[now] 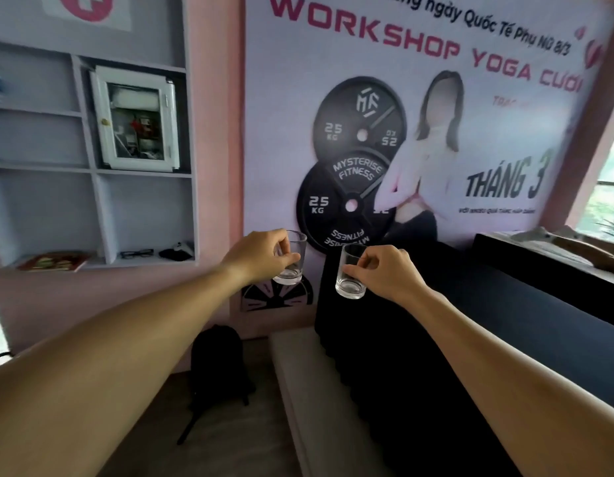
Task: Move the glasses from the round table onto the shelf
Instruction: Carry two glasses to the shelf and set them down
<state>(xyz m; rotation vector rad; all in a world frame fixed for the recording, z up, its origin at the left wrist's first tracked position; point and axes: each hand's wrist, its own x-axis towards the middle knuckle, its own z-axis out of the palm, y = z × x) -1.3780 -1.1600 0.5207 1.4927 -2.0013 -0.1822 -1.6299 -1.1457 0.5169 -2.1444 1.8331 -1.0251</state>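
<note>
My left hand (260, 256) holds a clear drinking glass (291, 270) by its side, upright in the air. My right hand (384, 273) grips a second clear glass (350, 280), tilted slightly, just right of the first. Both glasses look empty. The grey wall shelf (92, 170) with several compartments hangs at the left, above and left of my hands. The round table is not in view.
The shelf's lowest board carries a flat colourful book (54, 261), black spectacles (137, 253) and a dark item (176, 253). A white glass-door cabinet (137, 118) fills one compartment. A black backpack (219, 366) sits on the floor; a black padded bench (436, 321) lies at the right.
</note>
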